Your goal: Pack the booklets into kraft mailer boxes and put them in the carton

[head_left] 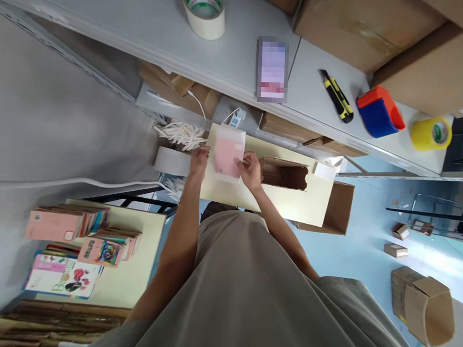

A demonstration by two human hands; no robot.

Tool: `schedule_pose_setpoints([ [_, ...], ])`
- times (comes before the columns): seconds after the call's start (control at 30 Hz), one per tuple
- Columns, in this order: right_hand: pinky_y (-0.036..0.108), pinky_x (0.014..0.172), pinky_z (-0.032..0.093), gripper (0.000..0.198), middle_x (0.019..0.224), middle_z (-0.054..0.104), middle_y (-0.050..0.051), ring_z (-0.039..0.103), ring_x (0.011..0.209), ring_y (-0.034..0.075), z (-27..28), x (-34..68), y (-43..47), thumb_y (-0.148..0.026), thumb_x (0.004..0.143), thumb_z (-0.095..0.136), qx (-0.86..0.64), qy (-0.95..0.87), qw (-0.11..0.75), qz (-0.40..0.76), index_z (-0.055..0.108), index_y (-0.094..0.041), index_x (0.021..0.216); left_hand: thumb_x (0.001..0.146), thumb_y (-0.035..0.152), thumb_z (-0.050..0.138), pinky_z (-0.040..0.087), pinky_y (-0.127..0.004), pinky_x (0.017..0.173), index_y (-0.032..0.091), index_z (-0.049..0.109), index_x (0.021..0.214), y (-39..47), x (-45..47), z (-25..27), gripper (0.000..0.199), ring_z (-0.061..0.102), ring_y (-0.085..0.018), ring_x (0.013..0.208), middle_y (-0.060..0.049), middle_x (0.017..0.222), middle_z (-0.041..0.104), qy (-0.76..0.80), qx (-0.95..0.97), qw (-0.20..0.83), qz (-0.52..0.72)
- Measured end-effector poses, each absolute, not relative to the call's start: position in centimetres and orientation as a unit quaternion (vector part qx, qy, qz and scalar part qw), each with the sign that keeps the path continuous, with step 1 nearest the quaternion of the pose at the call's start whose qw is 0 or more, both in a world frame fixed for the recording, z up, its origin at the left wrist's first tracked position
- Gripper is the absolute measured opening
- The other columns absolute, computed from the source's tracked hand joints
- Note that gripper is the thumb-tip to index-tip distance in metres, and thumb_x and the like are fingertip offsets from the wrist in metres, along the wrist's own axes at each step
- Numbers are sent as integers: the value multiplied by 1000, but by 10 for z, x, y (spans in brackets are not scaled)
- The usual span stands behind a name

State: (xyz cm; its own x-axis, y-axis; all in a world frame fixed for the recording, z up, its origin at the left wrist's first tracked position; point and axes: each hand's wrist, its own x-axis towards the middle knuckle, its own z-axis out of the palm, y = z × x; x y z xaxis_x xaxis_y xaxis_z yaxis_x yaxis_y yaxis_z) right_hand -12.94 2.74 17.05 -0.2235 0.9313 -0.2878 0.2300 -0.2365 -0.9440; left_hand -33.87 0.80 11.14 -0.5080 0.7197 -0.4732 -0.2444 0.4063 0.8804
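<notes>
A pink book (226, 152) in a see-through plastic sleeve lies on the pale yellow table top (231, 194). My right hand (252, 170) is at its right edge, with thumb and fingers closed on the sleeved book. To its left is my left hand (200, 161), apart from the book, its fingers drawn together; what they hold, if anything, is too small to make out. Beside that hand lies a heap of white paper strips (181, 135). An open, narrow cardboard box (284, 174) stands just right of my right hand.
A grey shelf (235, 57) above the table bears a tape roll (207, 26), a phone (272, 68), a cutter knife (337, 96), a red and blue tape dispenser (380, 112) and yellow tape (431, 134). Stacked books (55, 225) stand on a side table at left. Cardboard boxes (422, 304) sit at right.
</notes>
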Motion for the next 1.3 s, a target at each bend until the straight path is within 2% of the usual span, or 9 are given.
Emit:
schedule_pose_setpoints([
  [0.1, 33, 81, 65, 56, 104, 80, 2, 75, 92, 21, 214, -81, 15, -74, 88, 88, -481, -456, 381, 645, 57, -29, 106, 82, 42, 88, 65, -42, 100, 18, 79, 100, 2, -326, 154, 31, 81, -29, 106, -9, 97, 84, 617, 162, 567, 521],
  [0.23, 33, 80, 66, 61, 104, 82, 1, 74, 91, 20, 238, -29, 12, -71, 82, 95, -482, -383, 436, 656, 59, -29, 108, 74, 62, 99, 66, -46, 101, 16, 87, 106, 0, -279, 212, 57, 81, -36, 113, -12, 107, 87, 521, 270, 659, 470],
  [0.43, 44, 99, 71, 67, 113, 82, 6, 78, 111, 26, 221, 21, 26, -76, 79, 94, -520, -394, 450, 610, 57, -29, 109, 78, 67, 96, 65, -43, 105, 13, 87, 120, 22, -217, 250, 69, 80, -34, 119, -17, 125, 87, 531, 450, 577, 427],
  [0.57, 61, 129, 55, 74, 159, 67, 17, 61, 156, 35, 243, 68, 49, -72, 96, 82, -568, -525, 469, 426, 59, -27, 149, 99, 50, 77, 65, -39, 104, 13, 85, 124, 37, -193, 263, 45, 81, -30, 112, -14, 122, 87, 560, 568, 456, 394],
  [0.67, 70, 139, 41, 63, 179, 52, 11, 38, 175, 36, 278, 95, 71, -60, 114, 63, -543, -670, 402, 310, 52, -33, 170, 103, 28, 65, 62, -40, 113, 17, 85, 131, 48, -175, 279, 36, 80, -29, 119, -11, 129, 86, 576, 644, 366, 346],
  [0.77, 69, 139, 40, 44, 160, 72, 7, 59, 161, 35, 304, 104, 89, -40, 116, 63, -479, -792, 278, 257, 71, -34, 159, 103, 18, 60, 60, -42, 118, 19, 84, 135, 61, -157, 290, 41, 79, -29, 124, -9, 133, 86, 576, 696, 319, 286],
  [0.9, 56, 124, 58, 36, 133, 87, 7, 81, 127, 33, 309, 101, 96, -22, 113, 63, -497, -824, 129, 237, 86, -31, 139, 102, 12, 58, 60, -43, 118, 20, 86, 135, 70, -141, 288, 43, 79, -30, 129, -10, 135, 86, 571, 731, 298, 225],
  [1.07, 49, 114, 64, 36, 138, 87, 6, 81, 127, 34, 299, 100, 87, -33, 117, 61, -534, -809, 24, 243, 86, -33, 143, 100, 7, 58, 59, -44, 121, 20, 86, 135, 66, -130, 265, 46, 78, -31, 132, -10, 137, 85, 578, 739, 303, 170],
  [1.3, 46, 116, 60, 45, 148, 83, 9, 78, 133, 33, 265, 91, 91, -24, 118, 50, -542, -800, -95, 240, 82, -33, 147, 100, 5, 58, 57, -41, 122, 25, 86, 139, 63, -119, 225, 52, 78, -31, 136, -8, 140, 85, 607, 726, 311, 88],
])
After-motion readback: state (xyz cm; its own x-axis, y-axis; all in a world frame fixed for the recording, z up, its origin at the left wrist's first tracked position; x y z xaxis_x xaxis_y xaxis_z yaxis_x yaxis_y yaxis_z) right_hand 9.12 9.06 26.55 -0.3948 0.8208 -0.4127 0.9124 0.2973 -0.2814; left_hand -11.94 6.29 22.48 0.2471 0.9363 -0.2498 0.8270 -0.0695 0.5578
